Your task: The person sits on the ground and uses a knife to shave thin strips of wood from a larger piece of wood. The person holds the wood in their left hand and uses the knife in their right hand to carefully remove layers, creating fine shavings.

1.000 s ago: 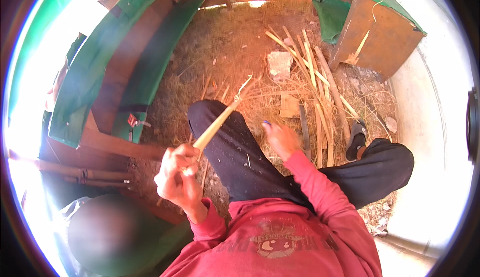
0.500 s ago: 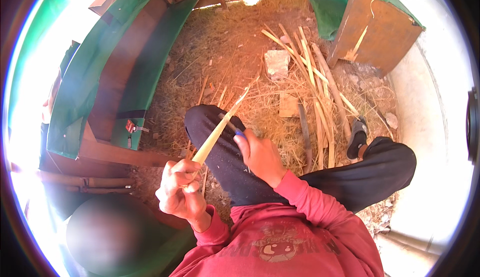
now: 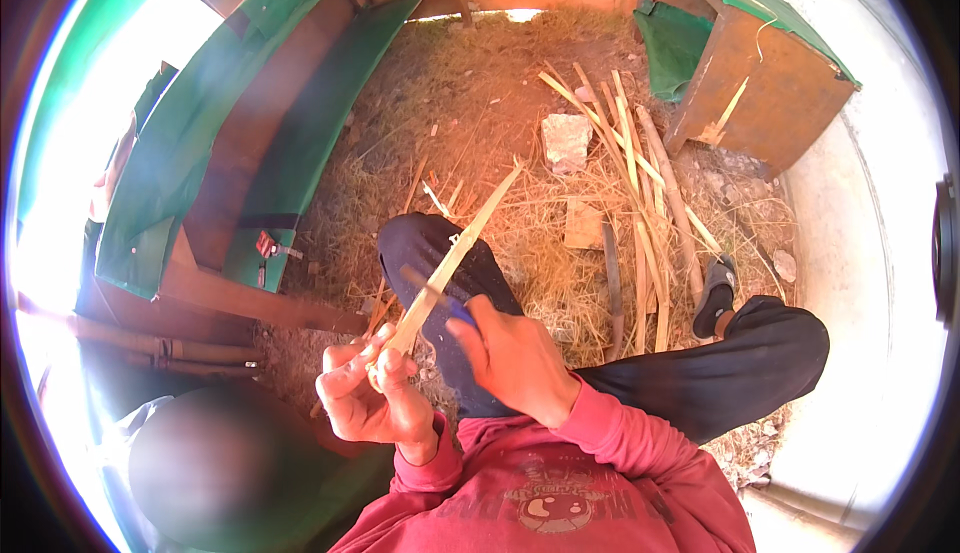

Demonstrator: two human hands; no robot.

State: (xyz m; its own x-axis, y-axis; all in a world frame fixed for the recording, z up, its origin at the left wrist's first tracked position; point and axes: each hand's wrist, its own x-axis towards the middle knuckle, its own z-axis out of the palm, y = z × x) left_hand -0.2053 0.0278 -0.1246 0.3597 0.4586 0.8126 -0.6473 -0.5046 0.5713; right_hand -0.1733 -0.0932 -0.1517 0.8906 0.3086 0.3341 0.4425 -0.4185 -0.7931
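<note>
Fingers of the left hand (image 3: 375, 398) clamp the lower end of a pale bamboo strip (image 3: 455, 258) at lower centre of the frame; the right hand (image 3: 515, 358) is closed on a thin blade with a blue handle (image 3: 440, 298) laid across it. Shaving well probably calls for a firm grip and shallow strokes away from the body. The strip is flat, narrow and yellowish, slanting up over the dark trouser knee (image 3: 430, 253) toward loose bamboo slats (image 3: 640, 203) on straw.

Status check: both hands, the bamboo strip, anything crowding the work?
Left hand shut on bamboo strip, strip angled up and away. Right hand shut on blue-handled knife, blade at the strip. Knee directly beneath; nothing else close.
</note>
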